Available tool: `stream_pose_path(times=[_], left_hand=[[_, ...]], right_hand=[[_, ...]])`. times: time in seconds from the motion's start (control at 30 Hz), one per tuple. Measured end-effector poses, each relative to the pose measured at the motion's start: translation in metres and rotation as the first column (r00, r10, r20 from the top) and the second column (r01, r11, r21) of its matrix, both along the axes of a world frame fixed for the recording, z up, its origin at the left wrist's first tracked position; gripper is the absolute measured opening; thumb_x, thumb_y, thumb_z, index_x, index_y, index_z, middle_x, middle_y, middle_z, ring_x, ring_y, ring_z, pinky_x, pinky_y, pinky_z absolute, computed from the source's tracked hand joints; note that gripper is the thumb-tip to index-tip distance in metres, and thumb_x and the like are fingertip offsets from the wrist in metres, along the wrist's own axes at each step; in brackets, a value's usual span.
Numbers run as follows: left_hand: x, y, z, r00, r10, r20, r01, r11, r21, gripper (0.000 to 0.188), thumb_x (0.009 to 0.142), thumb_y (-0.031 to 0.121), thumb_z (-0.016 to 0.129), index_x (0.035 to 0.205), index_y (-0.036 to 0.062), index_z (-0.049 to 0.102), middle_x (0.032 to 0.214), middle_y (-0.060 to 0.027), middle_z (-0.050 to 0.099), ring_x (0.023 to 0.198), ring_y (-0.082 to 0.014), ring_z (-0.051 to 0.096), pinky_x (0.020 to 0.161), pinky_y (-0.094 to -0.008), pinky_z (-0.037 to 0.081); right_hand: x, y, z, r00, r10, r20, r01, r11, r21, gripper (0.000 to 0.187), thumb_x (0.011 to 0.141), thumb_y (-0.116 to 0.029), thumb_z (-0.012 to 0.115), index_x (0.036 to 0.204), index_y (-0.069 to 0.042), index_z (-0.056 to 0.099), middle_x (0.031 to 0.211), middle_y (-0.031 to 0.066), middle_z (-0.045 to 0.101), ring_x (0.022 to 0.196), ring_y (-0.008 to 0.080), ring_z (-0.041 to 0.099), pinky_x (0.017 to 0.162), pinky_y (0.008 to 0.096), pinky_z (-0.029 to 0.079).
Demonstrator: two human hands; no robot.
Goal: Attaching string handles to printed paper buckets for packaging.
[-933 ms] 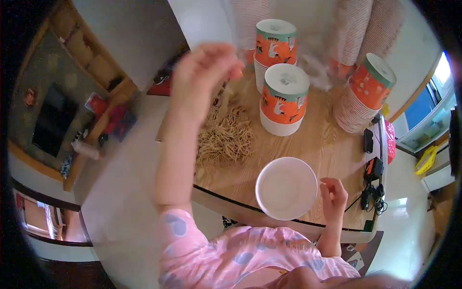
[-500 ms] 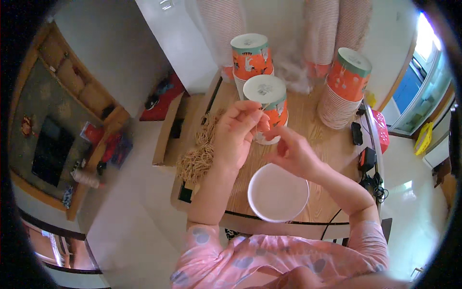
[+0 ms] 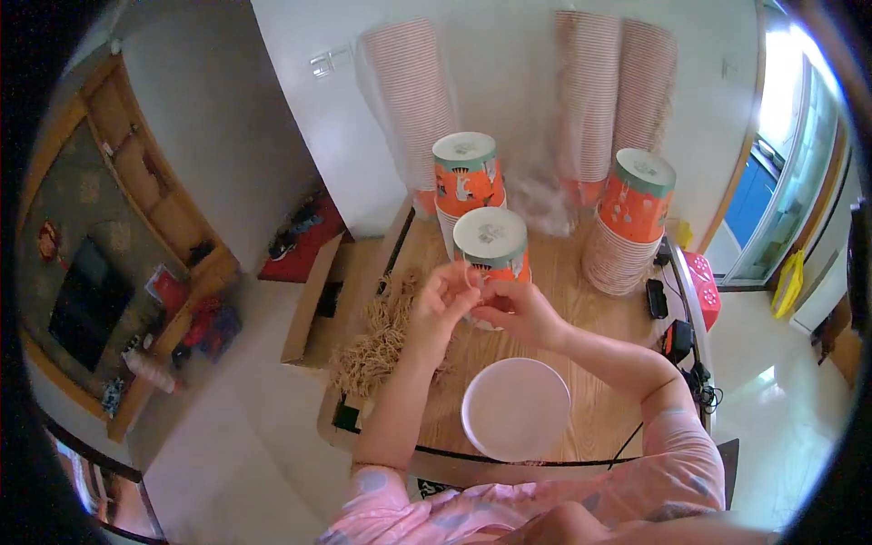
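My left hand [image 3: 445, 298] and my right hand [image 3: 522, 313] meet above the wooden table, fingertips pinched close together. Whatever they hold between them is too small to make out. Right behind them stands an upside-down orange paper tub [image 3: 490, 238] with a green band and white base, partly hidden by my fingers. Nearer to me, below my hands, is a round white tub [image 3: 516, 411], its pale inside facing up. Beside my left forearm lies a tangled heap of brown twine [image 3: 377, 350].
Further back are another stack of upturned orange tubs [image 3: 467, 182] and one at the right [image 3: 636, 213]. Tall wrapped stacks of tubs [image 3: 409, 86] lean on the wall. A black adapter [image 3: 677, 341] and cables lie along the table's right edge, near a pink basket [image 3: 701, 282].
My hands have come together; the right one has moved in to the left one's fingertips. The view has tilted up, so the table sits lower in it.
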State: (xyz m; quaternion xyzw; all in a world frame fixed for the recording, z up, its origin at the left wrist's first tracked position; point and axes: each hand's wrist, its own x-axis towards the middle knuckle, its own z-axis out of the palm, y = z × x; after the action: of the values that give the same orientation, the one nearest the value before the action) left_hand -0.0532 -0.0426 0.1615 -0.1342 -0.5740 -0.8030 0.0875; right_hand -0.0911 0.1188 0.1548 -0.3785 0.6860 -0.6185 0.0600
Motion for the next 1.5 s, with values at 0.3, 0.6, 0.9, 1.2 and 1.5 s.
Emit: stream_pose_path(times=[0.3,0.6,0.9,1.2,1.5], left_hand=[[0.015,-0.003,-0.011,0.969,0.105,0.222,-0.052,0.971,-0.233,0.022,0.076,0.005,0.069,0.097,0.0039,0.062,0.086,-0.0007,0.060,0.076,-0.0092,0.056,0.065,-0.0215,0.045],[0.020,-0.015,-0.056,0.947,0.299,-0.115,-0.309,0.761,-0.571,0.006,0.077,0.004,0.068,0.083,0.0009,0.067,0.073,-0.0030,0.059,0.067,-0.0083,0.055,0.058,-0.0219,0.043],[0.022,-0.089,-0.053,0.740,0.654,-0.159,-0.574,0.489,-0.657,0.011,0.083,0.009,0.063,0.089,0.0009,0.066,0.079,-0.0052,0.065,0.070,-0.0110,0.058,0.065,-0.0233,0.045],[-0.004,-0.124,-0.049,0.698,0.706,-0.122,-0.633,0.527,-0.566,0.008,0.086,0.011,0.059,0.087,0.0036,0.061,0.084,0.0004,0.061,0.078,-0.0065,0.053,0.070,-0.0209,0.042],[-0.002,-0.130,0.082,0.487,0.745,-0.455,-0.866,0.480,-0.140,0.008,0.087,0.014,0.060,0.093,0.0084,0.062,0.066,0.0032,0.050,0.055,-0.0009,0.036,0.047,-0.0187,0.025]], right_hand=[[-0.008,0.015,-0.003,0.981,0.024,0.193,-0.028,0.999,0.020,0.006,0.085,-0.005,0.061,0.090,-0.002,0.059,0.083,0.0011,0.061,0.071,0.0070,0.058,0.062,0.0225,0.048],[-0.013,0.055,-0.053,0.904,-0.425,0.043,0.426,0.904,-0.043,0.004,0.086,-0.006,0.057,0.088,-0.003,0.059,0.079,0.0028,0.059,0.072,0.0100,0.056,0.066,0.0259,0.048],[-0.057,0.174,-0.219,0.435,-0.899,-0.043,0.881,0.415,0.227,0.009,0.084,-0.011,0.053,0.086,-0.003,0.051,0.078,0.0138,0.055,0.075,0.0262,0.054,0.067,0.0363,0.044],[-0.057,0.177,-0.240,0.491,-0.650,-0.579,0.870,0.341,0.355,0.009,0.083,-0.010,0.051,0.089,-0.003,0.049,0.092,0.0177,0.051,0.091,0.0376,0.048,0.078,0.0457,0.039],[-0.052,0.169,-0.226,0.542,-0.650,-0.532,0.835,0.346,0.428,0.012,0.084,-0.011,0.052,0.090,-0.002,0.049,0.096,0.0186,0.050,0.093,0.0375,0.048,0.079,0.0446,0.039]])
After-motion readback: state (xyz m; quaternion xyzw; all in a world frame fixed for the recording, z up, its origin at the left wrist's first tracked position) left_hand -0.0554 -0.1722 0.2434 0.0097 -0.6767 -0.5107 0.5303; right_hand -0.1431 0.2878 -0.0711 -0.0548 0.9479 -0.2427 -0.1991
